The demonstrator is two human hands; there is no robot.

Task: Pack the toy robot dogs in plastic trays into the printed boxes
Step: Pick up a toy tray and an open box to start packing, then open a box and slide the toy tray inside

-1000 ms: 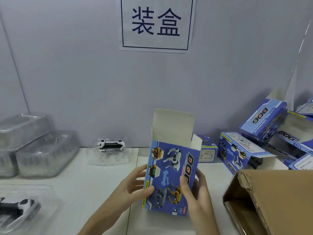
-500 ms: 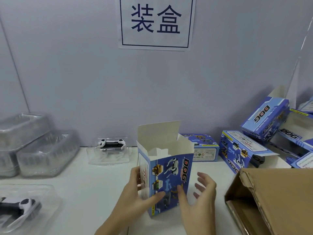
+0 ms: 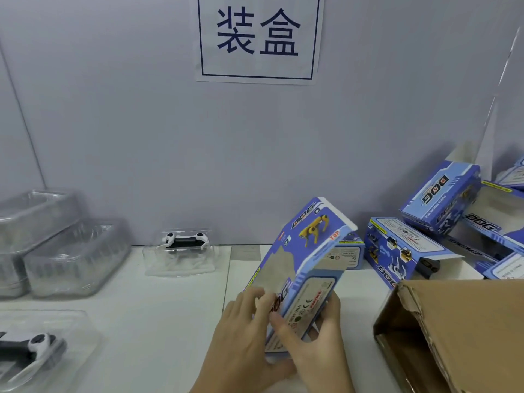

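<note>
Grey wall panel (image 3: 141, 123) fills the back of the view, with a white paper sign (image 3: 259, 38) bearing 2 dark blue characters taped high at its centre. Below it runs the white table (image 3: 147, 321). At the lower right a brown cardboard carton (image 3: 459, 330) lies tipped with its open mouth facing left. Behind it, against the wall, a heap of blue printed boxes (image 3: 442, 194) marked DOG leans at mixed angles. On the far left sit clear stacked plastic trays (image 3: 71, 256).

In the middle foreground a blue printed box (image 3: 306, 265) is held tilted, its far end raised toward the wall and its near end low. The left hand (image 3: 243, 336) grips the near end from the left, fingers curled against the front face. The right hand (image 3: 314, 344) wraps the near end from the right, thumb across the side panel.

1 toy robot dog (image 3: 184, 241) lies in a clear tray by the wall; another toy dog (image 3: 31, 350) lies in a tray at the lower left.
</note>
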